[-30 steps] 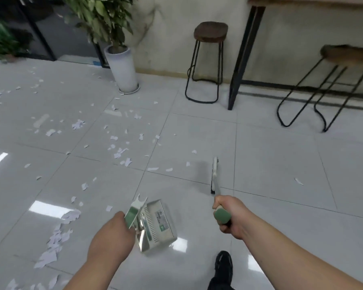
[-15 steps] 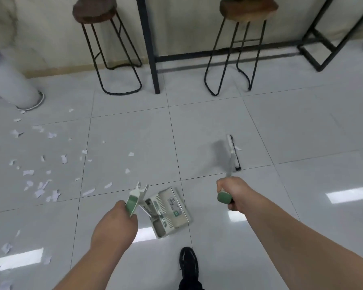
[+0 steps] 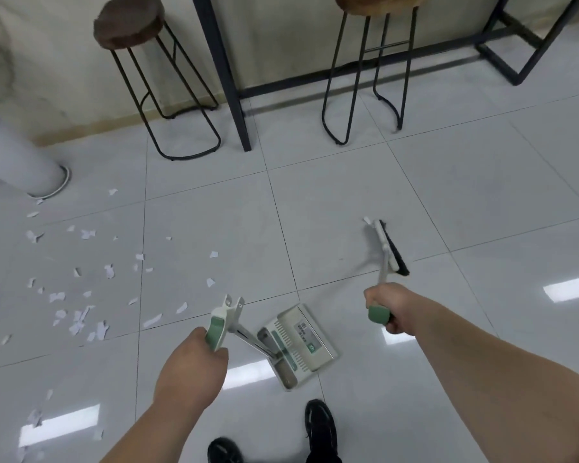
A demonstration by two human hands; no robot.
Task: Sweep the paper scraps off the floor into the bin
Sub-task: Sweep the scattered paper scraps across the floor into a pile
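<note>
While gripping the broom [image 3: 386,248] handle in the right hand [image 3: 390,304] and the dustpan [image 3: 298,345] handle in the left hand [image 3: 191,365], noting paper scraps [image 3: 81,295] scattered on the floor [image 3: 482,202] leftward, nearer the left hand, well apart from the broom head.

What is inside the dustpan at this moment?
The dustpan tray shows only its ribbed comb, a label and green trim; no paper scraps are visible inside. The handle rod from the left hand covers a narrow strip.

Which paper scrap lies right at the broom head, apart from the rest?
The lone white scrap at the far tip of the broom head, right of the dustpan. All other scraps are scattered on the left.
</note>
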